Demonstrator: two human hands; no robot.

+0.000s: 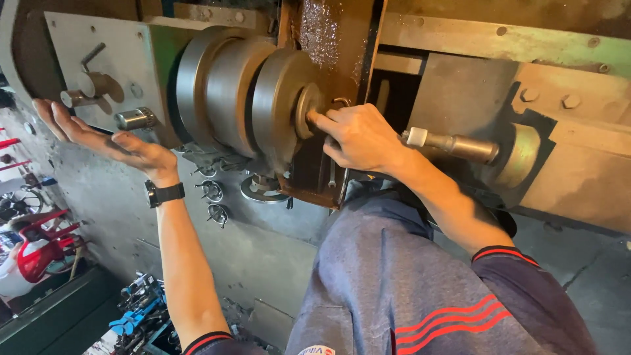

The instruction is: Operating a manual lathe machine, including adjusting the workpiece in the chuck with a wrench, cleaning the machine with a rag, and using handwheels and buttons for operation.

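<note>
Meanwhile, right hand (pixel 358 135) fingers pinch the small disc (pixel 306 108) on the lathe chuck (pixel 250 92); left hand (pixel 108 141) spreads open beside a lever (pixel 92 56).

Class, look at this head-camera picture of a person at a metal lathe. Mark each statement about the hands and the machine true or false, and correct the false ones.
1. The right hand touches the small round metal workpiece on the grey lathe chuck. True.
2. The left hand grips a lever. False: it is open, palm up, below the grey headstock panel, holding nothing.
3. A black wristwatch sits on the left wrist. True.
4. The right sleeve is plain white. False: it is dark with red stripes.
5. The white-tipped metal handle lies left of the chuck. False: it lies to the right.
</note>
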